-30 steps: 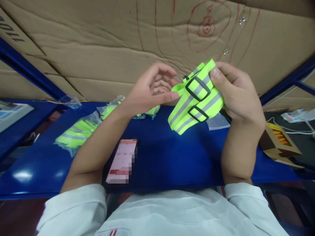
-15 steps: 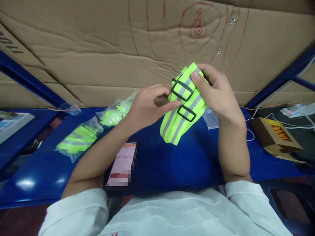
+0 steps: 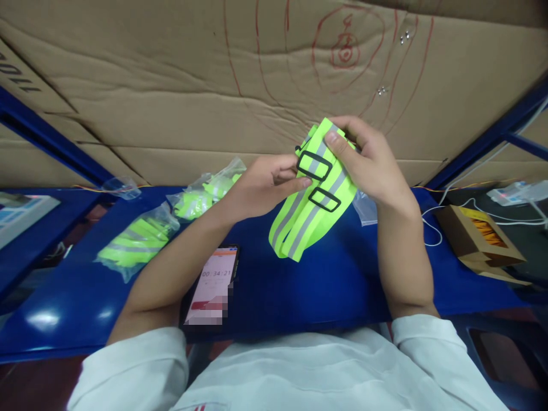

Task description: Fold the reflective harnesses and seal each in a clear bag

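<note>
Folded neon-yellow reflective straps point(image 3: 295, 225) with grey stripes and two black rectangular buckles hang tilted above the blue table. At their upper right end my right hand point(image 3: 363, 154) is closed on them, thumb on the front and fingers behind. My left hand point(image 3: 274, 182) grips their left edge beside the upper buckle, thumb in front. The left fingertips are partly hidden behind the straps. Two clear plastic bags, a nearer bag point(image 3: 135, 242) and a farther bag point(image 3: 205, 194), hold similar neon straps to the left of my left hand.
A phone point(image 3: 212, 285) showing a timer lies under my left forearm. An open cardboard box point(image 3: 483, 240) with orange contents stands at the right, by white cables. Another clear bag point(image 3: 366, 208) lies behind my right wrist. Cardboard point(image 3: 171, 85) walls off the back; a clear cup point(image 3: 121, 187) is at the left.
Both hands and the straps have shifted slightly; the straps moved a little down and left. Their lower loops hang farther apart. Both hands keep hold.
</note>
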`<action>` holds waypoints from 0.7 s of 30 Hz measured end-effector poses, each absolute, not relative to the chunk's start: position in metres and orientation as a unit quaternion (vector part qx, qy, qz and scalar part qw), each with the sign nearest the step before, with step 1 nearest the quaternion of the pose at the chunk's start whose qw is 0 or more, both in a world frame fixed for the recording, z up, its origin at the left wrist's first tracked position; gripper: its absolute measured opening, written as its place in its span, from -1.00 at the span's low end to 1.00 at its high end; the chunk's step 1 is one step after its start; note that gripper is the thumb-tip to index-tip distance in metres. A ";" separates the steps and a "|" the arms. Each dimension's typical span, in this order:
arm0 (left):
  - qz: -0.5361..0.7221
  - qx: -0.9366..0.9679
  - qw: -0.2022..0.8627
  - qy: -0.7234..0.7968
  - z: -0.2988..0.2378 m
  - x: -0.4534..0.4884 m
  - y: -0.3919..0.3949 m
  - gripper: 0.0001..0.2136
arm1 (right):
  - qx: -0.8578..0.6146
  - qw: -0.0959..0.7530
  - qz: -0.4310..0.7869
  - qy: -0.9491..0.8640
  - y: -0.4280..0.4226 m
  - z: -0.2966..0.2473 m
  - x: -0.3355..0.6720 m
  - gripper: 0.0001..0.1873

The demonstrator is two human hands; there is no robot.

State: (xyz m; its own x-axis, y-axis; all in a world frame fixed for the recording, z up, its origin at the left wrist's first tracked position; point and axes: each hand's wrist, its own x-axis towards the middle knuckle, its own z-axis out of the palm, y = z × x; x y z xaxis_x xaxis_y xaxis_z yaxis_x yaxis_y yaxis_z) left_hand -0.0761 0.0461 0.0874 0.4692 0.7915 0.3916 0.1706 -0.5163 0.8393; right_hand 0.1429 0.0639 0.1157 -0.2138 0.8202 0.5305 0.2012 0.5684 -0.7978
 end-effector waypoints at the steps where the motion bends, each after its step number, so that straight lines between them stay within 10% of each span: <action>1: 0.406 0.766 0.395 0.304 0.087 -0.077 0.047 -0.69 | -0.355 0.511 0.307 -0.720 0.063 0.117 0.143 -0.65; 6: 0.378 0.768 0.442 0.268 0.088 -0.079 0.047 -0.66 | -0.354 0.509 0.292 -0.728 0.056 0.120 0.145 -0.69; 13: 0.503 0.767 0.197 0.346 0.085 -0.076 0.050 -0.78 | -0.341 0.535 0.305 -0.710 0.061 0.119 0.148 -0.71; 21: 0.428 0.735 0.448 0.275 0.080 -0.071 0.049 -0.70 | -0.338 0.524 0.264 -0.736 0.064 0.115 0.144 -0.73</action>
State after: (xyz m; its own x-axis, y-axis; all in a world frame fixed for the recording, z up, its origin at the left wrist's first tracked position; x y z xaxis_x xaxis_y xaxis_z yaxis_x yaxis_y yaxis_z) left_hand -0.0713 0.0490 0.0798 0.4821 0.7881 0.3827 0.0217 -0.4474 0.8940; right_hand 0.1436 0.0636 0.1154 -0.2228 0.7743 0.5924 0.2209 0.6319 -0.7429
